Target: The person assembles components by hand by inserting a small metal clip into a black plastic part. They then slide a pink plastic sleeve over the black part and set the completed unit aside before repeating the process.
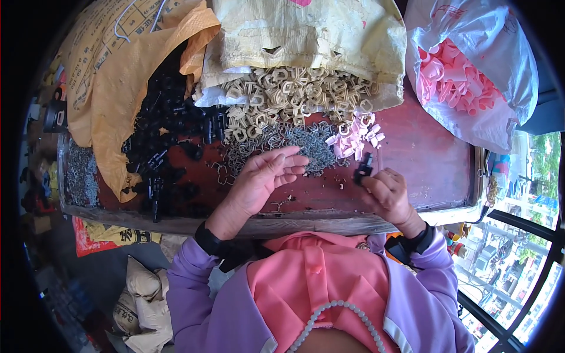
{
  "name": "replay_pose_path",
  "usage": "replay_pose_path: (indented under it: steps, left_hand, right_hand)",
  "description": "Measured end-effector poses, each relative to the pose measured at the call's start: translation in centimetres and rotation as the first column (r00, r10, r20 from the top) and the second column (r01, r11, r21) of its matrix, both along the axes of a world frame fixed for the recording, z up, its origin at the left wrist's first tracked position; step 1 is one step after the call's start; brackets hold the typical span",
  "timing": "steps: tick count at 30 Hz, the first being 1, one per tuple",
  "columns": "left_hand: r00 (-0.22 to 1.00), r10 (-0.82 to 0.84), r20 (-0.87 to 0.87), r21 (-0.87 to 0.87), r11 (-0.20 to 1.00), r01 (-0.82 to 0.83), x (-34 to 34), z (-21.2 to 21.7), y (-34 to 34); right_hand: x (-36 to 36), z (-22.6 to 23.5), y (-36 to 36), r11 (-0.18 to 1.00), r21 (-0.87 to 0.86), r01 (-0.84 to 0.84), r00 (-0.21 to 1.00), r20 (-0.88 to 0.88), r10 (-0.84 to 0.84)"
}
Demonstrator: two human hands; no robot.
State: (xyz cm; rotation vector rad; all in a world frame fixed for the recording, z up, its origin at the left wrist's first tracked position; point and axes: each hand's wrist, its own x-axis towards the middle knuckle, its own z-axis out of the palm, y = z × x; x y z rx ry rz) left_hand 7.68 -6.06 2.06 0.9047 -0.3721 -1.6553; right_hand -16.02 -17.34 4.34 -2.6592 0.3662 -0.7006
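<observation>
The right hand point(385, 193) pinches a small black plastic clip point(363, 169) between thumb and fingertips, closed on it just above the near part of the red tabletop point(429, 165); the left hand point(263, 176) lies open, palm turned partly up, fingers spread and loose, holding nothing that can be made out, its fingertips at the edge of a heap of small grey metal springs point(306, 144).

In the head view, the springs spread across the middle of the table, between the two hands and behind them; just beyond them lies a pile of beige plastic clips point(294, 94) spilling from a pale woven sack point(306, 32); a small cluster of pink clips point(356, 136) sits just beside the held black clip, a little farther back; to the left a dark heap of black clips point(170, 129) pours from an orange-yellow sack point(112, 76); at the far right a clear plastic bag point(488, 70) holds more pink pieces; both wrists wear dark bands, and the sleeves are lilac.
</observation>
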Motion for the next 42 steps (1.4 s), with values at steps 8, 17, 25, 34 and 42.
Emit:
replay_pose_path:
  steps: [8, 17, 25, 34, 42]
  left_hand:
    - [0.986, 0.086, 0.145, -0.021, 0.996, -0.084, 2.7, -0.3, 0.9]
    - [0.919, 0.285, 0.271, -0.031, 0.957, -0.288, 6.8, -0.6, 4.6]
    - [0.892, 0.373, 0.256, -0.042, 0.926, -0.376, 8.7, -0.8, 6.7]
    - [0.847, 0.386, 0.366, -0.114, 0.922, -0.371, 10.3, -0.5, 7.7]
    - [0.797, 0.417, 0.437, -0.154, 0.908, -0.391, 11.2, 1.1, 9.4]
  right_hand:
    - [-6.6, -2.9, 0.5, 0.954, -0.009, 0.300, 0.933, -0.208, -0.295]
    - [-7.3, -3.6, 0.4, 0.943, 0.001, 0.334, 0.921, -0.215, -0.326]
    - [-6.2, -1.1, 0.7, 0.887, 0.113, 0.448, 0.854, -0.346, -0.388]
    - [12.0, 2.7, -1.0, 0.978, -0.115, -0.172, 0.964, -0.225, 0.143]
    - [25.2, -0.2, -2.0, 0.734, -0.548, -0.401, 0.909, -0.336, 0.246]
